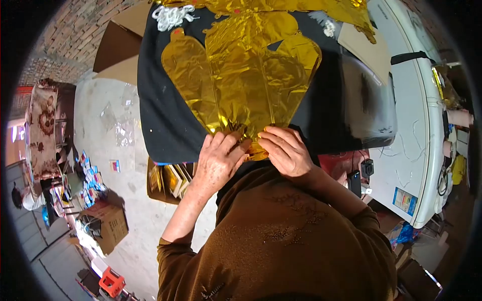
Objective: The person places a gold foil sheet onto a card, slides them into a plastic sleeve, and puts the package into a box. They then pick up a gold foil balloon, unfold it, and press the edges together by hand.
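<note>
A flat, uninflated gold foil balloon (238, 70) lies on a black cloth (321, 128), its narrow end at the near edge of the table, close to my body. My left hand (218, 158) has its fingers bent over the crumpled lower edge of the foil. On the other side of that same edge, my right hand (287, 150) pinches the foil between thumb and fingers. The two hands are close together, and the foil bunches up between them. My fingers partly hide the gathered end.
More gold foil (281, 5) lies across the far edge. White string (171, 17) sits at the far left of the cloth, with a smaller bundle (329, 28) at the right. A white appliance (409, 135) stands right; an open box (168, 183) with packets is below the table's left side.
</note>
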`<move>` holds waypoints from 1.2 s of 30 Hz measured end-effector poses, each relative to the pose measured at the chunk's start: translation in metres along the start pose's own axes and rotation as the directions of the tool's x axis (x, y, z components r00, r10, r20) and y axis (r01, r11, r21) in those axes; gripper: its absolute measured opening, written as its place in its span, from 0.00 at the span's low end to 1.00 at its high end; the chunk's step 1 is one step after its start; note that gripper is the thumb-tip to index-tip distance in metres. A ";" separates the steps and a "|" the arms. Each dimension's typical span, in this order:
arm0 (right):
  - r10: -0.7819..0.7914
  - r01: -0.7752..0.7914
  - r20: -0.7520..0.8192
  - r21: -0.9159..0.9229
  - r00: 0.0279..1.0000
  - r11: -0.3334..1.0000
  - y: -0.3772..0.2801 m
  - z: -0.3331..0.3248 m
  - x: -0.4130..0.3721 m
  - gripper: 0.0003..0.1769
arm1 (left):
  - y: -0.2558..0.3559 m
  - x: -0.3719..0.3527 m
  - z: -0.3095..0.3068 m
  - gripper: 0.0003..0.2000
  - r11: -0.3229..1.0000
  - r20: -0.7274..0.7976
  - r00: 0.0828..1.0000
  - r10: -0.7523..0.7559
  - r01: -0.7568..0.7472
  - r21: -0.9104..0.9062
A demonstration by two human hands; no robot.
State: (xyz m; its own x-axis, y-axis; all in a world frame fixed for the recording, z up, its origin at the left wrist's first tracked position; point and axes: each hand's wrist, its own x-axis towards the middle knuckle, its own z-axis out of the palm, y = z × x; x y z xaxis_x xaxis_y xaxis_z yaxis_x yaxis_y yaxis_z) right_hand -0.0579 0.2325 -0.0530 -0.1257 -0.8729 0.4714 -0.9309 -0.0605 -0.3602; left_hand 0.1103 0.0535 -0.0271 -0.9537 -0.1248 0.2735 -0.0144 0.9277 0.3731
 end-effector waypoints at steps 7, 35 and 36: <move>-0.034 0.031 -0.176 -0.021 0.984 0.999 0.007 0.002 -0.015 0.19 | -0.002 0.001 0.004 0.16 0.999 -0.065 0.998 0.026 -0.028 -0.028; 0.066 -0.074 -0.218 -0.028 0.974 0.997 -0.001 -0.007 -0.016 0.22 | -0.010 0.021 -0.006 0.06 0.921 0.024 0.961 -0.274 0.269 -0.282; 0.068 -0.077 -0.232 -0.032 0.970 0.997 -0.001 -0.006 -0.015 0.21 | -0.012 0.021 -0.006 0.06 0.926 0.020 0.966 -0.258 0.254 -0.280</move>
State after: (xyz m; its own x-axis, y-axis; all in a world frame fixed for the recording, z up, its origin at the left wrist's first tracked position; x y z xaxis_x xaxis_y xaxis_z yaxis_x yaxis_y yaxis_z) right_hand -0.0572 0.2487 -0.0554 -0.2645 -0.7390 0.6196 -0.9289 0.0224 -0.3698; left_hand 0.0919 0.0372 -0.0207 -0.9234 -0.3534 0.1501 -0.1713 0.7291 0.6627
